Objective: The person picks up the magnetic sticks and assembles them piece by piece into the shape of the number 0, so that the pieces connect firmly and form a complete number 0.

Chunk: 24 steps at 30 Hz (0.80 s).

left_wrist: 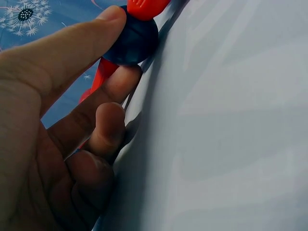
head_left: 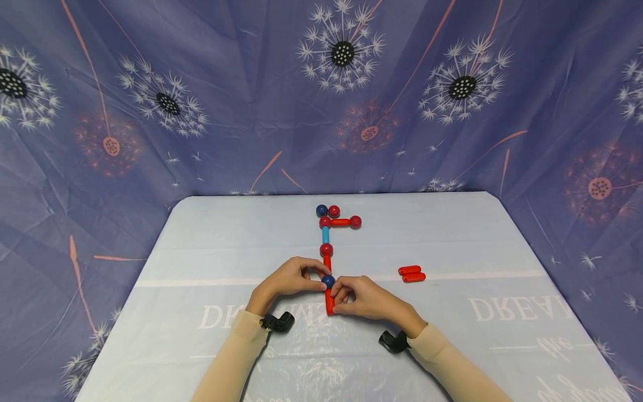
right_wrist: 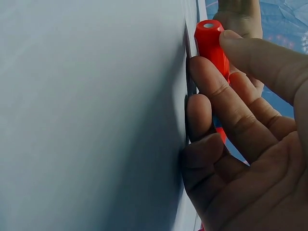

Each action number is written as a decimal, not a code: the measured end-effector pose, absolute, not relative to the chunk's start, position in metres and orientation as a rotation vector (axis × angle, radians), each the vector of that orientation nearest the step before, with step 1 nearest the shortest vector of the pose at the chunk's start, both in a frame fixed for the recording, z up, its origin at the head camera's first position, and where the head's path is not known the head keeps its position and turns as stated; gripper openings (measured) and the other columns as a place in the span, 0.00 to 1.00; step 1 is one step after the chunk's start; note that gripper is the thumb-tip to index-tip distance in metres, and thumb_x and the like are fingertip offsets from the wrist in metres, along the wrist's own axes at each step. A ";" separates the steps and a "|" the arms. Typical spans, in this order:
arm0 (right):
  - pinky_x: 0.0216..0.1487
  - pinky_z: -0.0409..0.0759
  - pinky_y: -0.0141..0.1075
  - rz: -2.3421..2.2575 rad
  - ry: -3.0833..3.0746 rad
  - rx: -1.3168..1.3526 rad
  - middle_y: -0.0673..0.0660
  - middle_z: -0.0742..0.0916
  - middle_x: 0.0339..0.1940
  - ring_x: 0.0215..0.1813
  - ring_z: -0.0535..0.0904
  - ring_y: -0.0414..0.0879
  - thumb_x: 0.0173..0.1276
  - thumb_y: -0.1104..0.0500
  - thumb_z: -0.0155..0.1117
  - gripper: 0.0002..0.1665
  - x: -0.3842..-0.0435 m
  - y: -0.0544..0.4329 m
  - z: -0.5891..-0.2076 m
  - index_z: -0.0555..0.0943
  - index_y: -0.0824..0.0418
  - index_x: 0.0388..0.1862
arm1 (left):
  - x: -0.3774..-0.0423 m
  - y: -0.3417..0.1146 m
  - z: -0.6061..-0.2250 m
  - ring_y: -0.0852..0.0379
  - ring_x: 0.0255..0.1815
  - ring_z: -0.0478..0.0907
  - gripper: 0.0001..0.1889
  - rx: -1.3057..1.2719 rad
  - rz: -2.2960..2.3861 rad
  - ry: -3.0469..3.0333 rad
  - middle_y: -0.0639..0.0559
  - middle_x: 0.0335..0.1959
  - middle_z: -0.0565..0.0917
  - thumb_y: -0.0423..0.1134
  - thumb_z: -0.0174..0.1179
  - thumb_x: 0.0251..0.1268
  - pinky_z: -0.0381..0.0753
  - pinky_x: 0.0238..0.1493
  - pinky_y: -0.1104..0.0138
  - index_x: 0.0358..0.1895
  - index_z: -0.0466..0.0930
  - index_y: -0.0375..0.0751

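the left hand [head_left: 293, 277] pinches the dark blue ball [head_left: 328, 281] between thumb and finger. the right hand [head_left: 366, 298] pinches the near red rod [head_left: 329, 302], its far end against the ball. beyond, a rod-and-ball chain [head_left: 326, 235] extends along the counter [head_left: 211, 240]. two separate red rods [head_left: 414, 277] lie side by side, right of the hands.

Red balls [head_left: 326, 249]: four. Dark-blue balls [head_left: 321, 210]: two. Balls, total: six. Red rods [head_left: 340, 222]: five, including two toward the right edge of the surface [head_left: 477, 240]. Light-blue rod [head_left: 325, 235]: one. Rods, total: six. Balls and rods together: twelve. Hands [head_left: 288, 277]: two. Black wrist-worn devices [head_left: 281, 322]: two. Beige sleeves [head_left: 232, 354]: two.
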State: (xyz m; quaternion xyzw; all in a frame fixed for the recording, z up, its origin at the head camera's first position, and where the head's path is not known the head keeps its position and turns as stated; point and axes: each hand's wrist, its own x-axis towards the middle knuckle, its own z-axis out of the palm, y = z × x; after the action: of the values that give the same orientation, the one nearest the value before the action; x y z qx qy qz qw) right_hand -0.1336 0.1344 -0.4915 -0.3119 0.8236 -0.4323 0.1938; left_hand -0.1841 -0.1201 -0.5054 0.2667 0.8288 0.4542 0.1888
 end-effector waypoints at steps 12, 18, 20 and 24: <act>0.45 0.81 0.30 -1.195 2.294 -0.872 0.43 0.87 0.38 0.40 0.82 0.36 0.69 0.54 0.73 0.12 -0.135 0.136 -0.491 0.83 0.52 0.48 | -0.183 -0.121 -0.505 0.64 0.24 0.72 0.15 0.764 1.274 2.336 0.60 0.39 0.87 0.47 0.75 0.61 0.74 0.28 0.71 0.51 0.89 0.58; 0.45 0.82 0.31 -1.155 2.308 -0.879 0.42 0.87 0.39 0.41 0.82 0.36 0.68 0.53 0.74 0.13 -0.138 0.139 -0.487 0.84 0.52 0.48 | -0.183 -0.121 -0.503 0.61 0.25 0.72 0.15 0.774 1.283 2.329 0.55 0.40 0.88 0.47 0.75 0.61 0.73 0.29 0.70 0.51 0.89 0.54; 0.46 0.82 0.32 -1.132 2.311 -0.882 0.42 0.87 0.39 0.41 0.82 0.36 0.68 0.52 0.75 0.14 -0.139 0.140 -0.485 0.84 0.53 0.49 | -0.183 -0.121 -0.503 0.60 0.25 0.72 0.15 0.772 1.284 2.328 0.54 0.40 0.88 0.46 0.75 0.61 0.72 0.29 0.71 0.51 0.89 0.54; 0.48 0.83 0.33 -1.086 2.314 -0.892 0.45 0.88 0.41 0.42 0.82 0.37 0.68 0.53 0.74 0.15 -0.142 0.143 -0.480 0.84 0.55 0.51 | -0.184 -0.121 -0.504 0.61 0.25 0.72 0.15 0.772 1.286 2.327 0.53 0.40 0.87 0.46 0.75 0.62 0.72 0.29 0.71 0.52 0.89 0.53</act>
State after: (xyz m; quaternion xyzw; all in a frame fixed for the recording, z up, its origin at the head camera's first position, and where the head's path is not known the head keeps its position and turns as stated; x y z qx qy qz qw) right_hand -0.1418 0.1434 -0.4797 -0.3217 0.8346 -0.3916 0.2156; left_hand -0.1839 -0.1210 -0.5038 0.2740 0.8259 0.4564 0.1857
